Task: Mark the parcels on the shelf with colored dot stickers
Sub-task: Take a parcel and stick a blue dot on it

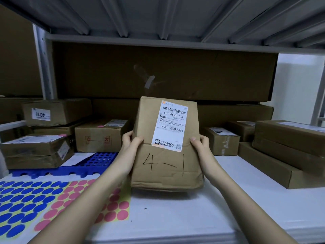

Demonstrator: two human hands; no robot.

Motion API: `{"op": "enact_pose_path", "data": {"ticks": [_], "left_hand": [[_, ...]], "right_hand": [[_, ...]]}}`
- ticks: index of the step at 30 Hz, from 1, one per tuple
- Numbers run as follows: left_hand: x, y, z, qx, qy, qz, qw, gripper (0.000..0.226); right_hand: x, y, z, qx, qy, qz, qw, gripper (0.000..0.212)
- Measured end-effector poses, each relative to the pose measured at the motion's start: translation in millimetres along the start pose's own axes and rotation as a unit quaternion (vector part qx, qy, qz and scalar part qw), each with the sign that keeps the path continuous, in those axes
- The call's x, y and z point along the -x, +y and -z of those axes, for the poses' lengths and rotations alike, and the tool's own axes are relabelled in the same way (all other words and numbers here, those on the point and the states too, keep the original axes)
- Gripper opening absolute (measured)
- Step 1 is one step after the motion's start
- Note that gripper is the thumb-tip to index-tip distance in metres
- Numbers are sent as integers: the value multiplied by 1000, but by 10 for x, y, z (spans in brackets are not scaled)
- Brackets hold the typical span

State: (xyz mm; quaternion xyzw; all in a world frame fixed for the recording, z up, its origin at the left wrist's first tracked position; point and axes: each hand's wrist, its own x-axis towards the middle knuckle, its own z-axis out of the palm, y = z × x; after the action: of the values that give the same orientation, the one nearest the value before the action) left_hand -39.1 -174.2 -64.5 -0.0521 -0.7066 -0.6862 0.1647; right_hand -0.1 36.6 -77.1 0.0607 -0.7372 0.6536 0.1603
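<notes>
A brown cardboard parcel (pixel 165 161) marked "4-1" with a white shipping label stands tilted up on the white shelf (pixel 228 205). My left hand (pixel 131 150) grips its left edge and my right hand (pixel 200 147) grips its right edge, thumbs on the front face. A sheet of blue dot stickers (pixel 22 205) and a sheet of pink dot stickers (pixel 116 208) lie flat at the front left, partly under my left forearm. No dot sticker shows on the held parcel's front.
Stacked parcels (pixel 37 148) at the left and one (pixel 100 134) behind them carry small pink dots. A blue perforated tray (pixel 98 161) lies beside them. More boxes (pixel 288 150) sit at the right, large cartons (pixel 158 73) at the back, a metal shelf overhead.
</notes>
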Motion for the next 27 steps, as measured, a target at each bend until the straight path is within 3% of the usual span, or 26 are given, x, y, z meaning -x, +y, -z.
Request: {"op": "enact_pose_path", "data": {"ticks": [2, 6, 9, 11, 27], "left_hand": [[-62, -25, -10, -4, -4, 31, 1000, 50], [-70, 68, -40, -29, 24, 121, 992, 43], [193, 165, 3, -84, -61, 174, 979, 44], [388, 161, 46, -136, -119, 178, 967, 43], [464, 8, 4, -282, -174, 144, 933, 46]], "right_hand": [[-2, -27, 39, 28, -2, -30, 999, 42], [45, -109, 91, 52, -21, -94, 994, 43], [94, -181, 156, 65, -49, -145, 986, 44], [113, -195, 209, 86, -54, -165, 981, 45], [268, -110, 405, 241, -108, -207, 942, 52]]}}
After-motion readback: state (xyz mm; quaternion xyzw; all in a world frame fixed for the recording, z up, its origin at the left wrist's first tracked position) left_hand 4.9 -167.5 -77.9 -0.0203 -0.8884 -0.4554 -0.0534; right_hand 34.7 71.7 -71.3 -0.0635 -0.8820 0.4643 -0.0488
